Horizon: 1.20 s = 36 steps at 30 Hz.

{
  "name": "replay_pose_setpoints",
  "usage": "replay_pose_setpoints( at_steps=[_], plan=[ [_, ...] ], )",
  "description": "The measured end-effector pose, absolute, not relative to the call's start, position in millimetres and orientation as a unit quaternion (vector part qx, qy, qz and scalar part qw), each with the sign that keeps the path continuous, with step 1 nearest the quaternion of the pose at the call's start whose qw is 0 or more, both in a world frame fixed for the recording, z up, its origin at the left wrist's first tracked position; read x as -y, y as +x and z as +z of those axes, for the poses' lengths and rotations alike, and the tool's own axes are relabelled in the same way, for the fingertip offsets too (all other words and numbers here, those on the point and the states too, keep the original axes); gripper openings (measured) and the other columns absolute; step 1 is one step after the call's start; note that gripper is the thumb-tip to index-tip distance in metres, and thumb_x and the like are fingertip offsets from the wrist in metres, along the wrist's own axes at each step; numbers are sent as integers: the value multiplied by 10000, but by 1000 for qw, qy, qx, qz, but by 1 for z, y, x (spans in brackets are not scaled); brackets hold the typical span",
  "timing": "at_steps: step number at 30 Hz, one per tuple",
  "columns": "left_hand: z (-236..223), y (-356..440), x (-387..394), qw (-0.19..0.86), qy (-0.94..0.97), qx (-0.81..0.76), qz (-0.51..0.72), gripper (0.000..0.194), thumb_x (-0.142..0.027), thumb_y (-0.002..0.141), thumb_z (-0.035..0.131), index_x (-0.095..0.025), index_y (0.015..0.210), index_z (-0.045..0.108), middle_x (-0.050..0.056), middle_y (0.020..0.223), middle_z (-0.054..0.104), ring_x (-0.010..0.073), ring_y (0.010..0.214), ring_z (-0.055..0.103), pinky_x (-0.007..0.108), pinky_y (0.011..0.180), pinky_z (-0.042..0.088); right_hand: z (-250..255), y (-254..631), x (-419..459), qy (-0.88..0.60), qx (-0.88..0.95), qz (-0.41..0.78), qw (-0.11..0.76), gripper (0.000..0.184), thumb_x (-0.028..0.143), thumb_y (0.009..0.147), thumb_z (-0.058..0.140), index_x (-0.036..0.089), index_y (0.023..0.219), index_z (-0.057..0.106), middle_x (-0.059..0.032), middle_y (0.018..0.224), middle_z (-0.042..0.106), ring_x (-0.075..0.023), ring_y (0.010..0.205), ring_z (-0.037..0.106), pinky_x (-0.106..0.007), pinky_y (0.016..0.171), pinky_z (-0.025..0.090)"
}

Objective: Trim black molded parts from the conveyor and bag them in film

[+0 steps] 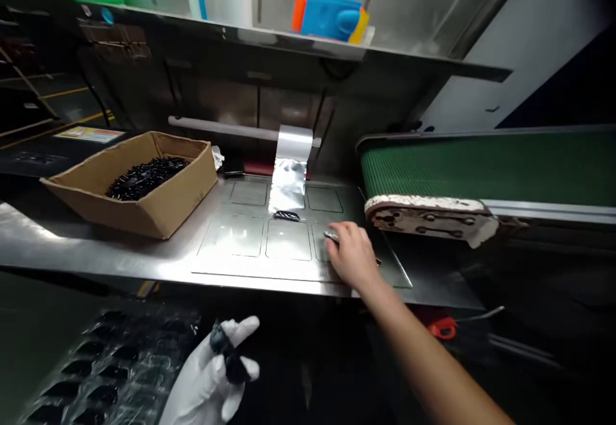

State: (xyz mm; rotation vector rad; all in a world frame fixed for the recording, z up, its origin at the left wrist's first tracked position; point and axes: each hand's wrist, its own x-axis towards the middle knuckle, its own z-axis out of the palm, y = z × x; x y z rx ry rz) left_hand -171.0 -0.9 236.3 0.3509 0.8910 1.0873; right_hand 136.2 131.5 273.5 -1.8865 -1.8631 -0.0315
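My left hand (209,373) wears a white glove and pinches a small, dark, glossy plastic part (226,353) below the table's front edge. Bare and closed, my right hand (352,251) rests over the right side of a metal plate (289,269) marked with rounded rectangles. A slim metal tool (332,236) pokes out past its fingertips; most of it is hidden in the hand, so its kind cannot be told. Left of that hand, a strip of silvery film (289,184) hangs down onto the plate. A small black piece (287,215) lies at the strip's lower end.
A cardboard box (185,187) of black parts stands at the left of the steel table (96,251). Clear trays (110,373) with dark parts are at lower left. A green conveyor belt (481,165) borders the right. A blue dispenser (330,17) sits on the shelf above.
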Motion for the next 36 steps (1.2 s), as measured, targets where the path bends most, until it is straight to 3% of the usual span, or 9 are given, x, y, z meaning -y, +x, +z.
replay_pose_setpoints(
  at_steps=[6,10,13,17,20,26,30,33,36],
  plan=[
    [247,-129,-6,803,232,-265,482,416,-399,916,827,-219,1267,696,208,1461,660,216,842,805,110,430,450,255,187,-134,-714,650,66,253,363,316,1072,408,112,1179,690,-208,1156,688,-337,1067,665,-495,935,516],
    [246,-107,2,828,225,-198,474,350,-392,960,777,-247,1273,717,188,1513,628,175,780,802,93,417,448,279,172,-67,-631,698,223,256,413,514,1100,387,244,1148,696,-46,908,732,-204,778,695,-333,713,532],
    [247,-90,14,840,235,-210,442,394,-439,951,777,-236,1286,742,194,1525,616,160,726,789,96,390,397,301,159,-14,-481,753,388,228,316,511,1075,510,330,1298,641,17,943,761,-161,775,713,-260,656,548],
    [250,-76,24,862,260,-264,346,651,-545,918,788,-145,1420,676,203,1089,796,100,492,662,122,364,325,308,155,22,-429,749,462,204,389,594,880,801,359,1161,668,59,924,769,-140,700,709,-215,550,537],
    [252,-69,28,885,250,-256,299,712,-541,914,796,-147,1482,628,150,878,795,86,448,615,117,370,326,300,160,32,-457,741,452,194,511,750,780,803,288,940,655,23,829,755,-160,601,685,-246,431,466],
    [247,-55,31,908,228,-206,286,655,-440,874,845,-144,1431,668,237,1374,685,81,519,668,112,343,362,299,167,41,-510,706,480,103,666,870,712,756,260,957,650,-15,913,763,-227,740,735,-286,518,489],
    [244,-53,31,913,228,-191,279,634,-416,910,817,-142,1456,646,240,1293,721,53,487,630,97,352,365,302,166,43,-529,701,475,57,658,867,754,717,266,1006,632,-22,982,768,-259,832,746,-303,567,495],
    [245,-55,31,904,237,-191,300,428,-410,927,798,-210,1301,744,217,1533,581,33,499,638,97,338,333,299,164,44,-529,709,464,51,590,827,801,705,265,956,608,-5,902,755,-235,746,723,-295,531,452],
    [246,-59,30,903,252,-217,273,487,-442,906,821,-214,1327,731,223,1634,470,73,603,709,98,356,349,297,161,45,-527,726,439,46,572,818,823,690,261,868,570,17,758,707,-205,599,656,-288,475,386]
  ],
)
